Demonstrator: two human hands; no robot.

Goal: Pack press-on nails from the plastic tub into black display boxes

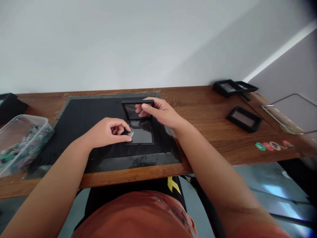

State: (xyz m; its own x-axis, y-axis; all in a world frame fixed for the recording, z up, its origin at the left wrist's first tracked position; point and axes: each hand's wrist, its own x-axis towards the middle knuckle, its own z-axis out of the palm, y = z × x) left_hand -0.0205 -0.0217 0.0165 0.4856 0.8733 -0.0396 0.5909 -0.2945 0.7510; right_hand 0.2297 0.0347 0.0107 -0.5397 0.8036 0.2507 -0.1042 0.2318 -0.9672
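A small black hinged case with clear film windows stands opened on the dark mat, its lower half flat and its lid raised. My right hand grips the lid at its upper right, thumb in front and fingers showing through the clear film. At the left edge of the lower half, my left hand pinches a small pale, shiny piece between thumb and fingertips. Its exact kind is too small to make out.
A clear plastic tub of small wrapped items stands at left, near a black box. Rightward on the wooden table lie black cases, round stickers and a wire frame. A wall rises behind.
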